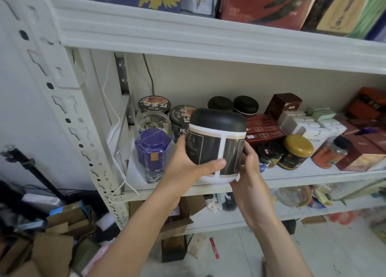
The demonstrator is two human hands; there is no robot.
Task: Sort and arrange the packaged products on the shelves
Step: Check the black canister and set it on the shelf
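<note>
White metal shelf [292,177] carries jars and boxes; before it, left hand [186,162] and right hand [249,168] both grip a black-lidded, dark-labelled white jar [216,143].

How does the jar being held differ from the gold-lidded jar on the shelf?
The held jar has a black domed lid; the gold-lidded jar has a shiny yellow-gold one. The held jar looks bigger, though it is also nearer the camera. The held jar is gripped by the left hand and right hand in front of the shelf; the gold-lidded jar stands on the shelf. Both are round, lidded and dark-labelled.
</note>
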